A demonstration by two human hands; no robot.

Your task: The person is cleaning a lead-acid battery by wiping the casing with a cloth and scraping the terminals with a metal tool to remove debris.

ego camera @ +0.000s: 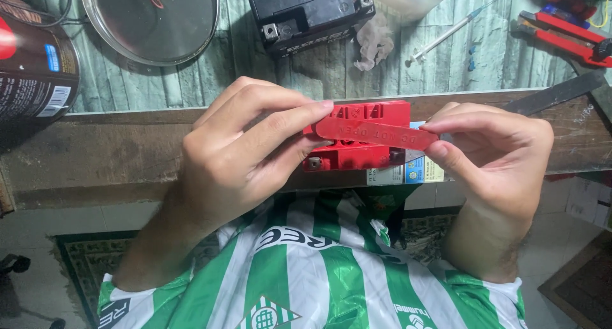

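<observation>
I am watching from the head camera as both hands work just over the near edge of the worn wooden bench [127,150]. My left hand [236,157] has its grip clamped on the small red plastic battery case [354,154], fingers over the top and thumb beneath, holding it level above the bench edge. My right hand [503,150] pinches the right end of the flat red plastic sealing strip [376,131] between thumb and fingertips; the strip lies across the top of the case, its left end under my left fingertips. To do this step well, I judge that the case should stay steady and level, and that the strip should be moved evenly along its length rather than twisted from one end, since thin plastic could bend or snap. Further back on the bench sit a black box-shaped battery [306,10], a round metal pan [153,17], a clear plastic syringe [446,33], a red-handled tool [561,33] and a dark cylindrical can [32,68].
</observation>
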